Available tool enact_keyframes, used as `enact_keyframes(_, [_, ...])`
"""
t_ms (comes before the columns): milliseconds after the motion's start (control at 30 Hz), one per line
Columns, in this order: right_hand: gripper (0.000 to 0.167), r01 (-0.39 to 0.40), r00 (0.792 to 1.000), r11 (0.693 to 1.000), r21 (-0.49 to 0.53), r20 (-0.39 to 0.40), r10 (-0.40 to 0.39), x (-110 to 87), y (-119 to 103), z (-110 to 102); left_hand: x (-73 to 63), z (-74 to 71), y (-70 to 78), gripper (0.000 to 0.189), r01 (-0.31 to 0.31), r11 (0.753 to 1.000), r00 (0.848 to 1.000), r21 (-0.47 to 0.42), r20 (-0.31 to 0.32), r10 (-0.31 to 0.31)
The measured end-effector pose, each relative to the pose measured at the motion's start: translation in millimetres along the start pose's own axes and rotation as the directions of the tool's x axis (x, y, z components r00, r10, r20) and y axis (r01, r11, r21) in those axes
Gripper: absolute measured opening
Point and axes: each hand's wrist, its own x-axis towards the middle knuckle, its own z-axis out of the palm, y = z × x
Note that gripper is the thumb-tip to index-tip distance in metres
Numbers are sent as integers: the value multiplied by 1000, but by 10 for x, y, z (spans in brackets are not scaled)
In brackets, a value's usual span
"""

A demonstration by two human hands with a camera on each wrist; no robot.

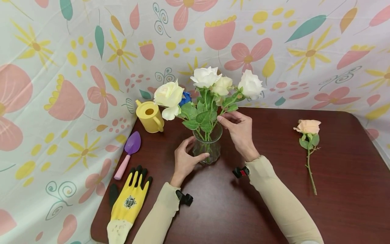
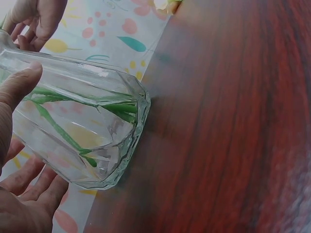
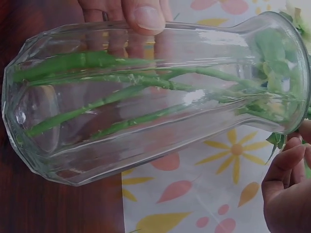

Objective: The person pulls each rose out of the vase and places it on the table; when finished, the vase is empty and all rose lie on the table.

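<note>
A clear glass vase [image 1: 214,152] stands on the table with several roses in it, their green stems [image 3: 97,104] crossing inside the glass. My left hand [image 1: 185,160] holds the vase at its left side, thumb across the front and fingers behind. Beside the rim, my right hand [image 1: 240,133] pinches the stem of the rightmost white rose [image 1: 251,84], which leans out to the right. Other white and cream blooms [image 1: 205,77] spread above the leaves. A blue rose [image 1: 185,98] is partly hidden behind the left cream bloom [image 1: 168,94].
On the left are a yellow watering can [image 1: 147,120], a purple trowel [image 1: 132,144] with a pink handle, and yellow-black gloves [image 1: 125,205]. A peach rose [image 1: 308,127] lies at the right of the dark table [image 1: 274,145]. Flowered cloth [image 1: 268,34] hangs behind and at the left.
</note>
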Motion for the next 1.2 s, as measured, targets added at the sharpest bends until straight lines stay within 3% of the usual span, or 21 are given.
enact_keyframes(167, [8, 0, 1000, 999, 49, -7, 0, 5, -19, -1, 0, 3, -3, 78, 4, 1000, 1000, 1, -6, -4])
enact_keyframes(300, [18, -8, 1000, 996, 94, -11, 9, 2, -30, 5, -2, 9, -1, 78, 1, 1000, 1000, -5, -8, -1])
enact_keyframes(467, [11, -2, 1000, 992, 128, -10, 4, 3, -36, 13, -7, 14, -4, 79, 3, 1000, 1000, 0, -13, -3])
enact_keyframes(600, [6, -4, 1000, 993, 116, -5, 5, 5, -33, 13, -10, 18, -5, 79, 5, 1000, 1000, -1, -13, -5])
enact_keyframes(800, [19, -32, 999, 995, 91, 1, 32, 16, -31, 10, -10, 15, 14, 78, -4, 1000, 1000, -9, -13, 4])
enact_keyframes(967, [3, -12, 1000, 997, 76, -9, 13, 16, -43, 19, -9, 14, 29, 76, -13, 1000, 1000, -23, -15, 12])
enact_keyframes(1067, [16, 9, 999, 999, 47, -32, -8, 8, -50, 37, -9, 14, 30, 76, -13, 999, 1000, -29, -18, 12])
enact_keyframes(1200, [20, 18, 998, 999, 27, -59, -16, -6, -43, 75, -4, 16, 27, 76, 2, 1000, 1000, -28, -17, -3])
